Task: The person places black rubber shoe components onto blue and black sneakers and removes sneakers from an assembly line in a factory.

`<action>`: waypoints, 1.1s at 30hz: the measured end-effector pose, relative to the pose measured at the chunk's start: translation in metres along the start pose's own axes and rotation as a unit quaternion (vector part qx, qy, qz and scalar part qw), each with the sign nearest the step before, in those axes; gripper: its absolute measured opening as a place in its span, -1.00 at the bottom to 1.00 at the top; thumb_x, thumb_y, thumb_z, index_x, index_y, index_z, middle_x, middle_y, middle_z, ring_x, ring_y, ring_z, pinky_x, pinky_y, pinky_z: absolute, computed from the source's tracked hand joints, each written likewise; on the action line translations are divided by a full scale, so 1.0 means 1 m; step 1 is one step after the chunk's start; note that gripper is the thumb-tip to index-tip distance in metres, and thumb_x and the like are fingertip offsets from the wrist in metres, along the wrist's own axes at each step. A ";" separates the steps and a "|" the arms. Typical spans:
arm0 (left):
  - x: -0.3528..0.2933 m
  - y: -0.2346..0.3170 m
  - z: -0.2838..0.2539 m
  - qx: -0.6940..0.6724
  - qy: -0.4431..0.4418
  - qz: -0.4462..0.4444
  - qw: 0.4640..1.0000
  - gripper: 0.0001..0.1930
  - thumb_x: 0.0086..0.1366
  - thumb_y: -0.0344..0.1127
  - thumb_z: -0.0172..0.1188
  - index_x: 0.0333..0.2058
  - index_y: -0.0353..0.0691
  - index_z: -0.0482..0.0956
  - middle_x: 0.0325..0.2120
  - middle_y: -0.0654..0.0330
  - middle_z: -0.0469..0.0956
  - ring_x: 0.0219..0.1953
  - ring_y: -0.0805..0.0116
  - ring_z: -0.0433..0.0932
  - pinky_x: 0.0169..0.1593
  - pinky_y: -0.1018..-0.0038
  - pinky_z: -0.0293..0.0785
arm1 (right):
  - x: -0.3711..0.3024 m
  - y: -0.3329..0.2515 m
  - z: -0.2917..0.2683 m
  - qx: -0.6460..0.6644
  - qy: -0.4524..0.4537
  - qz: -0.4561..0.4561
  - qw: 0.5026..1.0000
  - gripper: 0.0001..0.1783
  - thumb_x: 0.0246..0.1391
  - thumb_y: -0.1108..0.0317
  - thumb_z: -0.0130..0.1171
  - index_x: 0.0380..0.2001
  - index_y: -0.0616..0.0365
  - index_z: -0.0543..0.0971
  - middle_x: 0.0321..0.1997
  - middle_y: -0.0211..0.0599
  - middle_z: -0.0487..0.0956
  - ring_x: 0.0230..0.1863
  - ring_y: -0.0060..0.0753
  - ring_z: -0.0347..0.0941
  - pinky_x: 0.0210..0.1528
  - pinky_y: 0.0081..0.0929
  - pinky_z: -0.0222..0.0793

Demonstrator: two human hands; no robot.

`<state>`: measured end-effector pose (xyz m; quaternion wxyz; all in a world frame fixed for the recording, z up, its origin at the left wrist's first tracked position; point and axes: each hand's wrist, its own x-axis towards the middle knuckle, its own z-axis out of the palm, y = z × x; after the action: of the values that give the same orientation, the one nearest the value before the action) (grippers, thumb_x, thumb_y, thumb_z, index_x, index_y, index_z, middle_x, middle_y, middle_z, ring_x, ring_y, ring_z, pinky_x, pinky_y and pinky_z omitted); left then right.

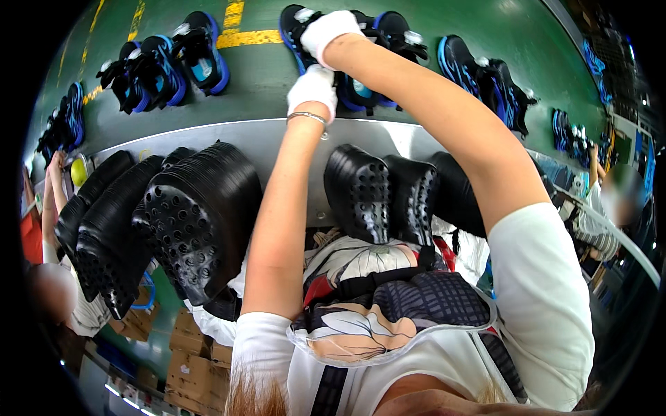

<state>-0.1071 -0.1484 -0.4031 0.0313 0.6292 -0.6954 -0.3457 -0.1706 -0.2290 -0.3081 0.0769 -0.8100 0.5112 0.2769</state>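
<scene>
Both my hands wear white gloves and meet at one black sneaker (pixel 294 38) with a blue sole, on the green belt ahead of me. My right hand (pixel 333 31) is closed over its upper, while my left hand (pixel 312 91) closes on its near end; the fingertips are partly hidden. A metal bracelet (pixel 307 116) circles my left wrist. Just right of my hands lie more black and blue sneakers (pixel 397 35), partly covered by my right forearm.
Sneaker groups (pixel 201 52) line the green belt (pixel 257 76), which has yellow marks. Along its near metal edge (pixel 229 132) stand stacks of black shoe-shaped pieces with round holes (pixel 194 215), left and right (pixel 357 191). Cardboard boxes (pixel 194 374) sit lower left. Other people work at both sides.
</scene>
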 end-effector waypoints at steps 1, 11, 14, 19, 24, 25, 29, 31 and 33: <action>-0.002 0.003 -0.006 0.004 -0.005 0.006 1.000 -0.77 0.22 -0.31 0.01 -0.18 -0.17 0.53 -0.12 -0.03 0.52 -0.10 -0.02 0.53 -0.06 0.19 0.48 | -0.005 0.001 -0.002 -0.005 0.006 -0.009 1.000 -0.70 -0.01 0.37 0.11 -0.15 0.06 0.61 -0.10 -0.23 0.62 -0.11 -0.23 0.58 -0.13 -0.32 0.50; 0.003 -0.042 -0.022 0.082 0.143 0.086 0.983 -0.56 0.23 -0.16 0.12 0.05 -0.24 0.43 0.01 -0.05 0.43 0.05 0.02 0.40 0.14 0.29 0.30 | -0.189 0.101 -0.045 0.191 0.024 0.004 0.981 -0.61 0.13 0.04 -0.06 -0.14 0.03 0.54 -0.21 -0.13 0.58 -0.14 -0.02 0.50 -0.08 -0.19 0.41; -0.012 -0.030 -0.044 0.133 0.110 0.054 0.984 -0.53 0.19 -0.22 0.17 0.09 -0.18 0.41 0.01 -0.06 0.43 0.03 -0.03 0.42 0.10 0.24 0.34 | -0.296 0.171 -0.021 0.246 0.119 0.109 0.956 -0.60 0.13 -0.01 -0.08 -0.22 0.03 0.56 -0.25 -0.13 0.58 -0.17 -0.03 0.50 -0.10 -0.19 0.39; -0.054 -0.024 -0.046 0.140 0.227 0.131 0.955 -0.51 0.14 -0.28 0.20 0.09 -0.13 0.41 -0.03 -0.13 0.42 -0.05 -0.10 0.44 0.02 0.20 0.37 | -0.476 0.247 0.057 0.243 0.257 0.348 0.868 -0.69 0.14 0.15 -0.04 -0.29 0.16 0.54 -0.45 -0.25 0.55 -0.39 -0.39 0.51 -0.27 -0.49 0.42; -0.080 -0.010 -0.039 0.064 0.216 0.114 0.968 -0.52 0.22 -0.27 0.13 0.14 -0.13 0.38 0.05 -0.18 0.35 0.08 -0.11 0.35 0.15 0.21 0.25 | -0.556 0.226 0.162 0.151 0.113 0.411 0.892 -0.82 0.00 0.25 0.09 -0.33 0.01 0.58 -0.32 -0.25 0.55 -0.25 -0.15 0.49 -0.20 -0.31 0.44; -0.089 -0.001 -0.043 0.043 0.211 0.108 0.971 -0.54 0.23 -0.27 0.12 0.11 -0.17 0.39 0.04 -0.18 0.35 0.06 -0.11 0.35 0.14 0.21 0.26 | -0.559 0.221 0.183 0.201 0.132 0.412 0.879 -0.78 0.00 0.20 0.08 -0.31 0.01 0.58 -0.31 -0.22 0.55 -0.23 -0.11 0.49 -0.16 -0.26 0.43; -0.098 -0.017 -0.056 0.027 0.233 0.101 0.967 -0.63 0.22 -0.35 0.11 0.00 -0.33 0.44 -0.07 -0.11 0.40 -0.02 -0.04 0.40 0.08 0.25 0.28 | -0.529 0.193 0.211 0.227 0.222 0.366 0.875 -0.57 -0.10 0.25 0.16 -0.08 0.03 0.46 -0.15 -0.21 0.50 -0.08 -0.14 0.46 -0.08 -0.27 0.43; -0.101 -0.006 -0.053 0.011 0.238 0.108 0.965 -0.66 0.21 -0.37 0.10 -0.04 -0.36 0.47 -0.09 -0.07 0.42 -0.03 0.02 0.41 0.09 0.29 0.28 | -0.528 0.194 0.230 0.220 0.201 0.347 0.889 -0.51 -0.12 0.33 0.16 -0.02 0.00 0.43 -0.07 -0.23 0.47 -0.03 -0.16 0.44 -0.07 -0.27 0.43; -0.102 0.005 -0.048 -0.013 0.238 0.127 0.963 -0.67 0.22 -0.37 0.10 -0.05 -0.37 0.47 -0.09 -0.06 0.43 -0.03 0.04 0.42 0.07 0.33 0.31 | -0.532 0.195 0.238 0.228 0.203 0.335 0.892 -0.50 -0.11 0.39 0.14 0.00 0.01 0.41 -0.04 -0.23 0.45 -0.03 -0.15 0.44 -0.06 -0.28 0.42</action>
<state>-0.0677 -0.0782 -0.3238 0.2479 0.5996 -0.7372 -0.1885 -0.6010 0.1956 -0.1958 0.0565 -0.5897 0.8056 -0.0082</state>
